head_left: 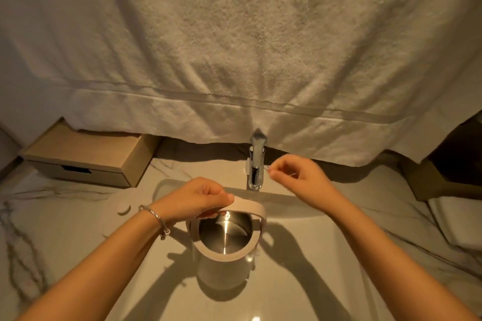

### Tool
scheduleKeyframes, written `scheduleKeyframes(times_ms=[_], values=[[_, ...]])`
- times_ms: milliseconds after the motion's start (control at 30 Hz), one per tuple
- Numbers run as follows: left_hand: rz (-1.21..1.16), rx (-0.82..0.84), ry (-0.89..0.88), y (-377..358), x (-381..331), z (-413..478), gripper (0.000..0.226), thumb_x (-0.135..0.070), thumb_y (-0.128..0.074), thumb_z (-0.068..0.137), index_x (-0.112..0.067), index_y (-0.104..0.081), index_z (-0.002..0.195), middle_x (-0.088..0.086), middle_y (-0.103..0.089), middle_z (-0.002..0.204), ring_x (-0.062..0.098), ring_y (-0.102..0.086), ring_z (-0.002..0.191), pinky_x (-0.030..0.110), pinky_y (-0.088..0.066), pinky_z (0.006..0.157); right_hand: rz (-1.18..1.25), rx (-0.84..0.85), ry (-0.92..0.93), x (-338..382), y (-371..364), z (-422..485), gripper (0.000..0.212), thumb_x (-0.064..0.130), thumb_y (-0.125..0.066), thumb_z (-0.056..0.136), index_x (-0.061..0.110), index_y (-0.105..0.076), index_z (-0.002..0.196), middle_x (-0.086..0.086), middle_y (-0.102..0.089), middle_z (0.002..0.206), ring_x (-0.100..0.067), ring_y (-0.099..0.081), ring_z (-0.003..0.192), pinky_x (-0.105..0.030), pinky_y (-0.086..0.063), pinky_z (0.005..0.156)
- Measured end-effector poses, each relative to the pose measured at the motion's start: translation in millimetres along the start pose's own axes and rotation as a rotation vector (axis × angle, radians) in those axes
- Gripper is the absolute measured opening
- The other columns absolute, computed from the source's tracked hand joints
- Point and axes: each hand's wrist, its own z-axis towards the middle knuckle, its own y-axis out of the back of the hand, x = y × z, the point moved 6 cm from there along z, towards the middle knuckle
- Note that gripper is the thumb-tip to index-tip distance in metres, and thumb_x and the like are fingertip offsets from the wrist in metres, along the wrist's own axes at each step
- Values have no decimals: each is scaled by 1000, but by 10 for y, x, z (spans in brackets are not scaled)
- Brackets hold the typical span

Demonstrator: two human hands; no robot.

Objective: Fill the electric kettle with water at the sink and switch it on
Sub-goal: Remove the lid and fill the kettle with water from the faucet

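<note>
A big pale towel [234,47] hangs across the whole back, and it hides whatever is behind the sink; its hem drapes right over the top of the tap [256,164], so we only get the shiny lower part. On the far right a dark shape is cut off by the edge and we can't make it out. On the left, a tan box [86,156] with a drawer slot pokes out from under the towel.

Now the kettle [224,268]: it stands upright in the sink [326,255], near the middle of the basin, in front of the tap. It has a cream body and an open top, and we look straight down into a steel interior. A bright streak runs down the metal, either water or glare, we can't tell.

The left hand [198,198], with a bracelet [156,216] at the wrist, is clenched round the pale curved band at the kettle's rim; we can't tell whether that is the handle or the lid. The right hand [300,177] hovers just beside the tap with its fingers loosely curled, grasping nothing that we can see.
</note>
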Motion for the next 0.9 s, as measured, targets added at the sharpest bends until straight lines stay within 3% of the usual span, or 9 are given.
scheduleKeyframes(times_ms=[100, 200, 300, 533, 600, 700, 767, 833, 900], values=[[21, -45, 26, 77, 91, 109, 33, -33, -56, 85, -20, -59, 55, -8, -48, 46, 4, -43, 45, 11, -37, 47, -113, -120, -15, -52, 174, 261, 25, 29, -63, 82, 23, -59, 106, 4, -64, 107, -10, -59, 99, -31, -48, 89], [62, -57, 15, 151, 123, 188, 33, -31, -54, 87, -14, -58, 60, -9, -47, 45, 2, -42, 44, 11, -37, 48, -307, 5, 30, -59, 54, 461, 54, 43, -62, 79, 23, -47, 127, 1, -51, 132, -13, -47, 119, -30, -39, 97], [70, -41, -22, 201, 88, 264, 34, -28, -54, 88, -14, -54, 56, -9, -46, 44, 2, -41, 43, 12, -37, 48, -495, 132, 134, -53, -104, 590, 65, 50, -60, 77, 23, -41, 133, 0, -46, 141, -17, -43, 127, -31, -35, 101], [92, 41, -71, 131, -73, 520, 38, -31, -55, 86, -17, -50, 52, -10, -43, 44, 3, -40, 44, 13, -36, 50, -808, 206, 330, -89, -325, 668, 64, 48, -56, 82, 13, -41, 134, -9, -47, 141, -23, -44, 128, -37, -38, 102], [80, 61, -66, 95, -100, 582, 37, -32, -55, 86, -11, -52, 56, -9, -43, 46, 3, -41, 44, 12, -36, 49, -808, 168, 352, -96, -304, 671, 60, 46, -57, 82, 12, -43, 130, -9, -54, 133, -24, -50, 120, -34, -42, 94], [46, 81, -67, 35, -130, 652, 36, -32, -55, 86, -11, -53, 57, -8, -43, 47, 3, -41, 45, 13, -37, 49, -805, 112, 386, -79, -266, 663, 44, 44, -60, 81, 12, -54, 110, -9, -64, 108, -26, -59, 95, -30, -42, 70], [27, 74, -69, 10, -154, 696, 37, -30, -55, 87, -15, -52, 54, -10, -45, 45, 3, -42, 44, 13, -37, 48, -818, 100, 418, -66, -280, 643, 36, 41, -59, 82, 11, -55, 100, -10, -65, 98, -28, -60, 87, -32, -42, 66], [15, 65, -62, -13, -170, 739, 37, -28, -54, 87, -17, -55, 52, -11, -47, 43, 2, -43, 43, 12, -38, 48, -845, 87, 456, -56, -304, 611, 33, 37, -58, 84, 7, -58, 99, -14, -66, 98, -31, -61, 87, -36, -46, 67], [23, 69, -50, -43, -170, 769, 35, -28, -55, 87, -8, -61, 60, -9, -49, 47, 4, -44, 45, 13, -39, 49, -905, 109, 458, -70, -326, 609, 37, 36, -50, 88, 4, -57, 106, -17, -65, 110, -33, -61, 96, -41, -49, 76]])
